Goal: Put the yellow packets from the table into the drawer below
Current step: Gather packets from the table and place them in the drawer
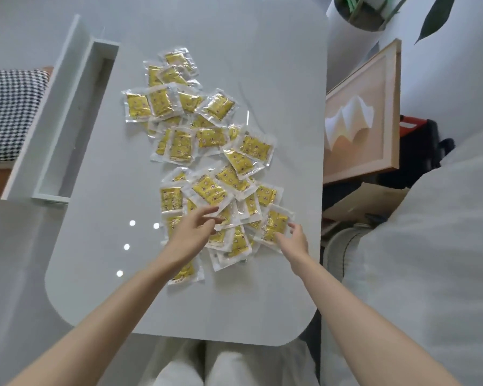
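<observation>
As the yellow packets (207,188) lay heaped on the table (262,79), drawer (76,121) open alongside, we held our left hand (191,235) over them, fingers spread; our right hand (297,240) touched one packet (273,224), grip unclear.

The packets (208,189) are yellow, the table (262,79) white, the cushion (9,112) black-and-white houndstooth.

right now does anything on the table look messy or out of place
The yellow foil packets lie strewn and overlapping across the glossy white table; the white drawer on its left stands open.
</observation>
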A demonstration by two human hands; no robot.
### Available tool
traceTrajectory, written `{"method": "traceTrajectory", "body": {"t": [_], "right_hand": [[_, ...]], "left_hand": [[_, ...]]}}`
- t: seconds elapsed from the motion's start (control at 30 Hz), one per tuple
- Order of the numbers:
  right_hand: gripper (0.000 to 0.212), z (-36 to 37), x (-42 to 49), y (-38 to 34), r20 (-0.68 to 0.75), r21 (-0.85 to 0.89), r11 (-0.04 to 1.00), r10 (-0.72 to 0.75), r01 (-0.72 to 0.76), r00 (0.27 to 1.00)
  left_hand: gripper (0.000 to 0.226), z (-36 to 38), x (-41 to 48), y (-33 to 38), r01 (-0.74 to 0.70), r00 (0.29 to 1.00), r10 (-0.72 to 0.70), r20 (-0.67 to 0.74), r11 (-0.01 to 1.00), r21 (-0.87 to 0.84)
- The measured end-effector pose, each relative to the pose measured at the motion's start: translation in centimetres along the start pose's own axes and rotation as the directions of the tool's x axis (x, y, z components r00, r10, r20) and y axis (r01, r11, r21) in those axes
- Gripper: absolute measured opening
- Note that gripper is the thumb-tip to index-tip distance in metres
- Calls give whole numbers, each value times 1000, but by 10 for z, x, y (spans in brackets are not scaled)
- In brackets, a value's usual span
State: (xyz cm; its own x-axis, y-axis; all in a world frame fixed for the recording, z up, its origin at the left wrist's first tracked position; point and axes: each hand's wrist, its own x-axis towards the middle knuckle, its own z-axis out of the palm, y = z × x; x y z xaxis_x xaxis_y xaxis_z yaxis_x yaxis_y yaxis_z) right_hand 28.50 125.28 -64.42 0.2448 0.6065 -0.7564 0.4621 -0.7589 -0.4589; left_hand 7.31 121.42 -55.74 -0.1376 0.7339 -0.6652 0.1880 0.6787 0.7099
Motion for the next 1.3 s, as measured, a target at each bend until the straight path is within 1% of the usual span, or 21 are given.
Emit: {"method": "traceTrajectory", "body": {"t": [0.1, 0.17, 0.3, 0.37, 0.43, 0.57, 0.63, 0.73, 0.8, 0.83, 0.9, 0.93, 1.0, 1.07, 1.13, 1.2, 1.23, 1.3], "right_hand": [[57, 16, 33, 7, -17, 52, 994, 101, -100, 995], [65, 27, 49, 10, -48, 64, 988, 145, -142, 988], [88, 44, 66, 9, -198, -76, 982, 156, -174, 968], [93, 50, 70, 11, -253, -128, 972, 159, -197, 954], [95, 53, 73, 16, -279, -137, 968, 166, -210, 946], [89, 54, 78, 19, -291, -76, 976, 176, -206, 940], [85, 53, 80, 19, -296, -19, 973, 216, -232, 931], [78, 53, 78, 21, -271, -49, 958, 258, -281, 927], [69, 53, 77, 27, -267, -67, 959, 248, -275, 931], [60, 53, 74, 30, -268, -42, 962, 249, -269, 931], [40, 48, 65, 34, -285, 19, 971, 233, -238, 930], [33, 45, 57, 33, -301, 24, 979, 201, -204, 932], [26, 40, 36, 31, -335, 24, 997, 73, -68, 939], [24, 38, 13, 24, -350, 48, 994, -71, 93, 934], [23, 40, -5, 14, -352, 83, 976, -161, 202, 922], [22, 46, -14, 3, -333, 129, 954, -214, 270, 918], [22, 50, -14, -4, -309, 151, 946, -230, 287, 923], [21, 60, -12, -19, -233, 193, 938, -240, 287, 942]], "left_hand": [[38, 4, 26, -19, 20, 1000, -20, -20, 1000, -23], [37, 6, 39, -30, 37, 999, -38, -33, 999, -37], [37, 9, 57, -46, 53, 998, -55, -41, 998, -39], [37, 10, 61, -53, 65, 997, -67, -42, 997, -37], [37, 10, 61, -58, 77, 996, -78, -43, 996, -34], [38, 12, 62, -68, 95, 994, -95, -45, 995, -14], [37, 13, 63, -73, 110, 993, -111, -37, 994, -18], [38, 15, 63, -79, 133, 990, -134, -32, 991, -24], [37, 16, 62, -83, 149, 988, -149, -33, 989, -23], [36, 16, 62, -85, 155, 987, -156, -37, 987, -31], [35, 15, 62, -91, 164, 984, -167, -58, 985, -54], [35, 13, 62, -95, 171, 981, -176, -85, 983, -64], [35, 10, 61, -108, 193, 962, -203, -182, 979, -71], [39, 6, 60, -124, 236, 918, -251, -307, 968, -87], [52, 5, 60, -140, 300, 859, -313, -405, 949, -97], [68, 8, 58, -153, 393, 807, -390, -444, 915, -90], [76, 10, 57, -158, 432, 787, -423, -449, 898, -86], [87, 16, 57, -166, 467, 766, -443, -466, 881, -70]]}}
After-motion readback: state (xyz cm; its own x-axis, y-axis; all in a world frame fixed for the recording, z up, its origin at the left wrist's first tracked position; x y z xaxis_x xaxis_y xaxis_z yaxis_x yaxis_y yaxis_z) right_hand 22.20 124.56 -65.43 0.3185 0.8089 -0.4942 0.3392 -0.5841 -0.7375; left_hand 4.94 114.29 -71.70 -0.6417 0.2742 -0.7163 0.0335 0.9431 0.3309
